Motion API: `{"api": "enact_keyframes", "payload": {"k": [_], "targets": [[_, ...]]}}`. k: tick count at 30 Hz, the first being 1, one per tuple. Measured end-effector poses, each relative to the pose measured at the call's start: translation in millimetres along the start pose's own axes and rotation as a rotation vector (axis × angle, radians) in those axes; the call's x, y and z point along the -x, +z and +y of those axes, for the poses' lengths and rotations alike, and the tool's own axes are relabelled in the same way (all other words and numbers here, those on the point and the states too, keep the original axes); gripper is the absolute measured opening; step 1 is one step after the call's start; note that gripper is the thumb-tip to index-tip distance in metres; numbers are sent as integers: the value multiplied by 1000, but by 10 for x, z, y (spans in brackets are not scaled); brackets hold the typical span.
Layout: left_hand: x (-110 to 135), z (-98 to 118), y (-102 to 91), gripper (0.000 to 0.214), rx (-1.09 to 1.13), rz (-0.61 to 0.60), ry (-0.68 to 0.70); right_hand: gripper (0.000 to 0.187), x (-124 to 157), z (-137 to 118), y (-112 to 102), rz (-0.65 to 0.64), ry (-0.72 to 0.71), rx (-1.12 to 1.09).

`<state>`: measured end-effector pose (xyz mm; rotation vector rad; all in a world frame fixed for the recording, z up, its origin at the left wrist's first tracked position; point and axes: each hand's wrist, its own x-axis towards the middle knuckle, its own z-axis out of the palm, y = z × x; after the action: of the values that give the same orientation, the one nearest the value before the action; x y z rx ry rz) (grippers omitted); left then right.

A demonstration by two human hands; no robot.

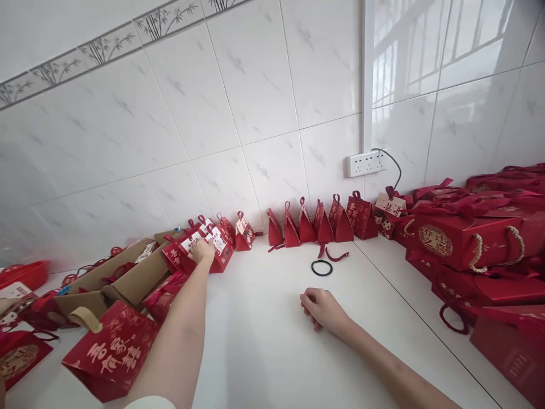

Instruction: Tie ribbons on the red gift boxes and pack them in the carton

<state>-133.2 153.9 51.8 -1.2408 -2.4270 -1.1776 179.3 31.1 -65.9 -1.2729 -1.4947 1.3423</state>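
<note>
At the near end of a left-hand cluster of small red and white triangular gift boxes (220,243), my left hand (201,250) reaches out with its fingers closed at the top of one box. The boxes hide part of its grip. My right hand (321,307) rests on the white table (259,318), fingers loosely curled in, and nothing shows in them. Just beyond it lie a black ring-shaped band (322,268) and a short dark red strap (338,257). Several red triangular boxes with looped tops (307,227) stand upright in a row along the wall.
An open cardboard carton (136,281) sits at the left, with a larger red gift box (111,351) in front. Stacked red boxes with rope handles (481,244) fill the right side. A white power strip (366,163) is on the tiled wall, and a red basin (25,274) stands far left.
</note>
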Motion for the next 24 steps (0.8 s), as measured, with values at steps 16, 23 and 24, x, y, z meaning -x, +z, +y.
{"api": "enact_keyframes", "payload": {"k": [16,23,24], "targets": [[1911,568,-524,31,744,-404,445,21,-33,-22,-146,236,-46,-331],[2084,285,-505,22,810,-584,494,28,-89,-206,-508,605,-173,-352],[2093,274,-528,20,824,-598,508,28,-27,-289,-501,586,-224,-335]]}}
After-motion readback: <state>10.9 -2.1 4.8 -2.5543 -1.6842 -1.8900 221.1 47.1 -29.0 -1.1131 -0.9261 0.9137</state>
